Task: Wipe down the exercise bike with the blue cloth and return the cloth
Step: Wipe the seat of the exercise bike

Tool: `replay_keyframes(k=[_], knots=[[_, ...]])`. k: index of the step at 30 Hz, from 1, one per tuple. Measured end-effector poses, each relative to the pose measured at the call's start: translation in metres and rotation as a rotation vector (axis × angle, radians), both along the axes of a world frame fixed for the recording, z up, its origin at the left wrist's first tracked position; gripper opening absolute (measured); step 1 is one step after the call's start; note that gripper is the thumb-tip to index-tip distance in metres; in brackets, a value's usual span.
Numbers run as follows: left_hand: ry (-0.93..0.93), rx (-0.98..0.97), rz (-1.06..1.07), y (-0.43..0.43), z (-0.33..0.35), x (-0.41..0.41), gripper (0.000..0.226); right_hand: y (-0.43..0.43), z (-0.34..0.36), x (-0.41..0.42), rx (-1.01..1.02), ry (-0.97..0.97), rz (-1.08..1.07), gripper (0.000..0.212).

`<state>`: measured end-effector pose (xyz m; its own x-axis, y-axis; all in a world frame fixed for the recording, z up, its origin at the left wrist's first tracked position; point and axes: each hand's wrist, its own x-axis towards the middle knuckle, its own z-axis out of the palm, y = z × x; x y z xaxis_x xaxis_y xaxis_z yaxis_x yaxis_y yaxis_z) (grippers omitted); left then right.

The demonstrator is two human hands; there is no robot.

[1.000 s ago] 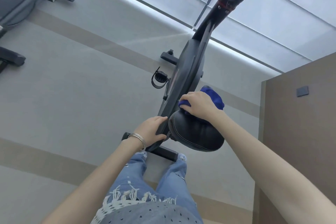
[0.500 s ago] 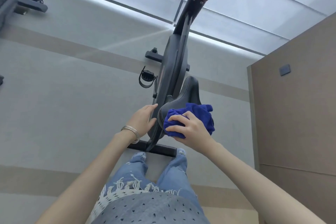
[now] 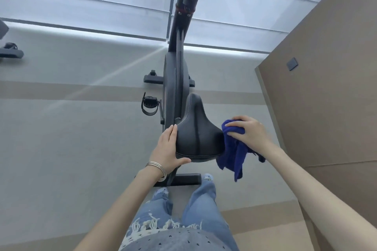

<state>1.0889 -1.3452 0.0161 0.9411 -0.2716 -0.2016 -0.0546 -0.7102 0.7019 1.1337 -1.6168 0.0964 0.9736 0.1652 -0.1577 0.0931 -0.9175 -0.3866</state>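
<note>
Exercise bike (image 3: 175, 79) stands upright on the grey floor, seen from above and behind, and its black saddle (image 3: 195, 128) is the landmark for everything else. Far to the left of the saddle, at the edge of view, lies the dark foot of another machine (image 3: 11, 52). Nearer, just left of the saddle's nose, a pedal (image 3: 150, 106) with a loop strap sticks out from the bike's body.

The left hand (image 3: 166, 151) rests against the saddle's left side. Its fingers are straight and pressed flat along the padding, and the thumb is spread along the rear rim. It grips nothing. Thin silver bangles (image 3: 158, 167) circle that wrist. Below the saddle's rear edge, the bike's rear floor bar (image 3: 186, 179) runs crosswise, and the person's legs in frayed blue jeans (image 3: 204, 206) stand just behind it.

At the saddle's right side is the blue cloth (image 3: 234, 153). Its bunched top touches the padding and its loose end hangs down below saddle level. The right hand (image 3: 247, 131) grips the bunched part, with fingers curled over it and knuckles up.

Well to the right of the saddle rises a brown wall panel (image 3: 326, 87) bearing a small dark plate (image 3: 292, 63).
</note>
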Motion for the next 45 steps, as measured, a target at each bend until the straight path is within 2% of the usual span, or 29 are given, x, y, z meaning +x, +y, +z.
replay_keyframes(k=[4, 7, 17, 20, 23, 25, 28, 32, 38, 41, 45], knots=[[0.032, 0.023, 0.008, -0.003, 0.003, 0.002, 0.115, 0.041, -0.019, 0.008, 0.103, 0.085, -0.099, 0.023], [0.037, 0.031, 0.018, -0.001, 0.003, 0.004, 0.112, 0.05, -0.03, -0.015, 0.202, -0.015, -0.276, 0.022], [0.074, 0.031, 0.084, -0.003, 0.006, 0.001, 0.112, 0.036, -0.053, -0.093, 0.384, -0.155, -0.331, 0.025], [0.094, 0.037, 0.131, -0.008, 0.01, -0.002, 0.11, 0.017, -0.056, -0.11, 0.336, -0.055, -0.22, 0.022], [0.102, 0.077, 0.182, -0.015, 0.017, -0.009, 0.104, -0.008, -0.058, -0.125, 0.25, 0.184, 0.009, 0.021], [0.09, 0.134, 0.2, -0.021, 0.022, -0.018, 0.098, -0.019, -0.056, -0.135, 0.311, 0.253, 0.006, 0.021], [0.058, 0.186, 0.236, -0.033, 0.031, -0.039, 0.09, -0.022, -0.046, -0.139, 0.536, 0.19, -0.108, 0.025], [0.014, 0.233, 0.261, -0.053, 0.043, -0.074, 0.084, -0.02, -0.023, -0.13, 0.671, 0.122, 0.038, 0.028], [-0.036, 0.396, 0.306, -0.077, 0.059, -0.123, 0.075, -0.015, -0.004, -0.107, 0.541, -0.144, 0.403, 0.026], [0.017, 0.481, 0.372, -0.081, 0.06, -0.152, 0.074, -0.005, -0.005, -0.101, 0.492, -0.242, 0.556, 0.023], [0.123, 0.543, 0.519, -0.079, 0.059, -0.196, 0.073, 0.015, -0.01, -0.105, 0.484, -0.189, 0.705, 0.022]])
